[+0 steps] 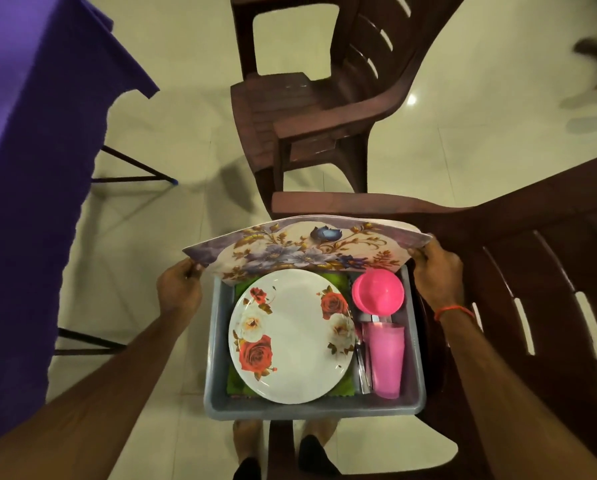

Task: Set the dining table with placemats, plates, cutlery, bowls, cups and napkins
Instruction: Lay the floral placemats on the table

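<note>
**Q:** Head view. What is held, and where?

**A:** A thin floral-printed placemat [307,251], lilac-bordered, is lifted by its two far corners above the grey plastic tub [311,405], which rests on a brown plastic chair [532,271]. The left hand [179,289] pinches the left corner; the right hand [437,271] is closed on the right corner. The mat bows between them, so it appears light and flexible, not stiff; an edge grip at both corners seems apt.

**Q:** And the other pieces?

**A:** Inside the tub lies a round white plate with red rose prints [292,336], glossy, probably smooth and slippery, best taken at the rim. Under it shows a green cloth napkin [338,280], soft. To the right sit a pink plastic bowl [378,292], a pink translucent plastic cup [387,358] on its side, and metal cutlery [364,368], partly hidden. The purple-clothed table [30,133] stands to the left, well apart.
</note>
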